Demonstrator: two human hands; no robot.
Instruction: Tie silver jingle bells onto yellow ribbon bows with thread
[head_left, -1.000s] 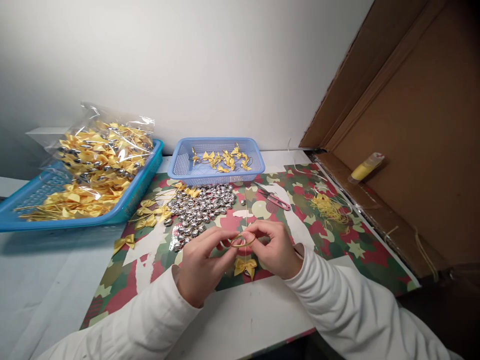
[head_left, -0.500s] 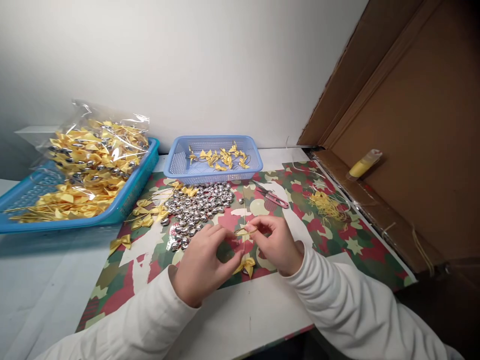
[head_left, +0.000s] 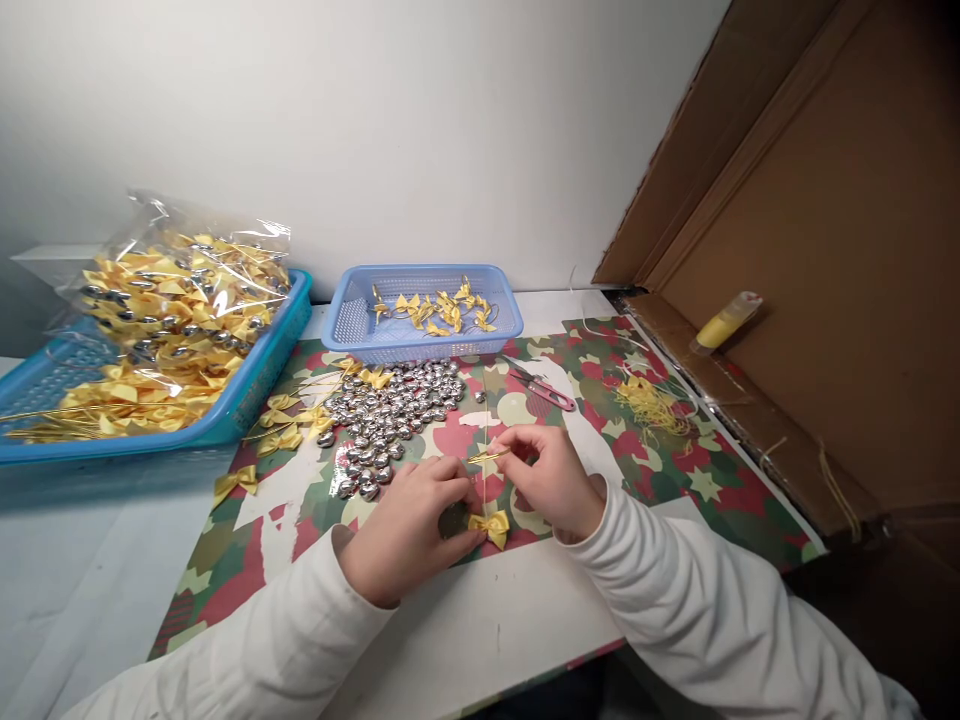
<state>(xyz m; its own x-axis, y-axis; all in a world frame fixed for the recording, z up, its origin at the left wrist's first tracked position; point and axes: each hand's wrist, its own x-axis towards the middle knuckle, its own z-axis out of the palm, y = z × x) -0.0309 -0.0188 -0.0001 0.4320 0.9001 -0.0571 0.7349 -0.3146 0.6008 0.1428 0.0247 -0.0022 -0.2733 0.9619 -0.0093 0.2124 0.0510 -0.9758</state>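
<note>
Right hand (head_left: 553, 482): thumb and index finger pinch a thin gold ring (head_left: 481, 459), held above the patterned table cover (head_left: 525, 350). Left hand (head_left: 416, 522): fingers curled, thumb tip at the edge of a yellow bow (head_left: 495, 526); whether it grips the bow cannot be told. The bow lies near the front edge of the cover, between the hands, nearer the left. A thin thread (head_left: 485, 490) runs from the bow up past the ring.

Markings: a small patch (head_left: 340, 470) with red marks sits beside the silver bells (head_left: 405, 400); too small to read. Any print on the yellow tube (head_left: 724, 325) on the cardboard ledge is likewise illegible. Pink-handled snips (head_left: 553, 395) lie right of the bells. The pale blue basket (head_left: 420, 351), behind them, contains further bows.
</note>
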